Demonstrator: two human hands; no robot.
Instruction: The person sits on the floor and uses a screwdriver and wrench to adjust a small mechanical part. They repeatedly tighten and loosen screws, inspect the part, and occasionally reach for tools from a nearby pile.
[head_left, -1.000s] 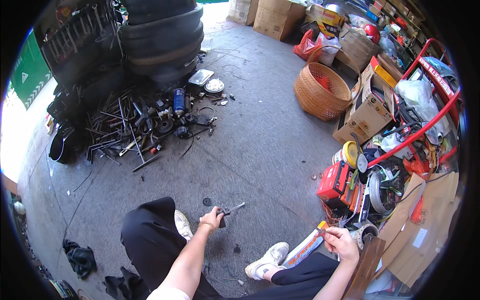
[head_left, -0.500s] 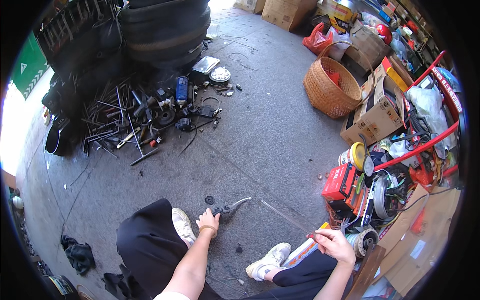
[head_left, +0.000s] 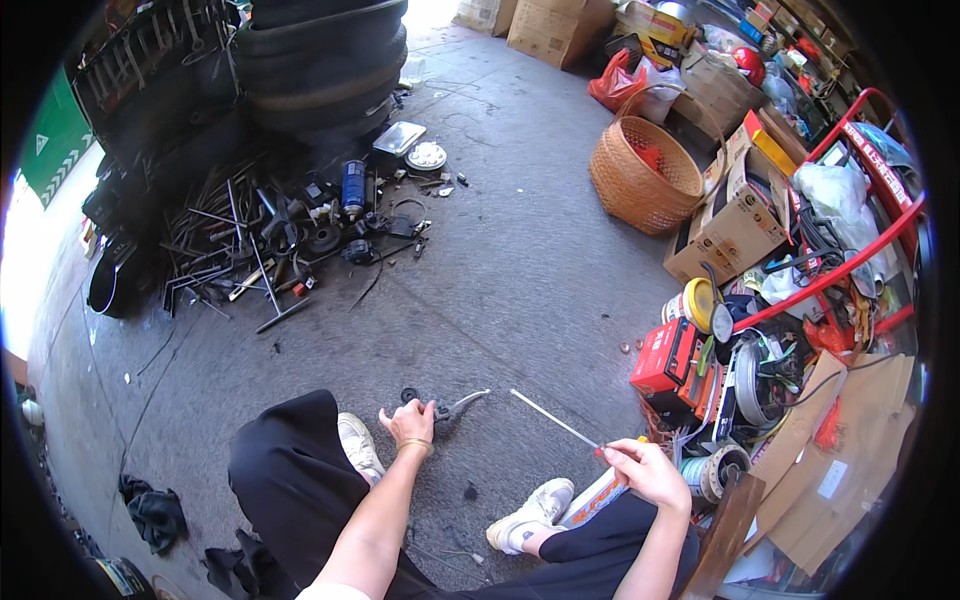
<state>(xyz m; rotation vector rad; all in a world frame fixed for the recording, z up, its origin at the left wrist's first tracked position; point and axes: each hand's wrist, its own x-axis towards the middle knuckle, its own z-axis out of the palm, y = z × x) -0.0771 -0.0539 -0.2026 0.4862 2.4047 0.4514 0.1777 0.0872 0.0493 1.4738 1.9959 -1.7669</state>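
Observation:
A lever with a curved silver blade and a dark mount, like a brake lever [head_left: 464, 404], lies low over the floor between my feet. My left hand [head_left: 408, 424] is at its dark end, thumb and forefinger closed on it, the outer fingers spread; the grip is partly hidden. Beyond those fingers is a small black ring [head_left: 409, 395] on the floor. My right hand [head_left: 650, 474] pinches the red handle of a long thin screwdriver [head_left: 556, 420]. Its shaft slants toward the lever, the tip a short gap from the silver end.
Loose tools and metal parts [head_left: 285, 235] lie in a heap at far left, below stacked tyres [head_left: 320, 60]. On the right are a wicker basket [head_left: 640, 180], a carton [head_left: 735, 225], a red battery [head_left: 668, 358] and flattened cardboard [head_left: 840, 460]. A dark cloth [head_left: 153, 515] lies at left.
My left hand has shifted slightly forward and its outer fingers have spread. The screwdriver in my right hand has moved a little left and forward. The whole view has shifted slightly.

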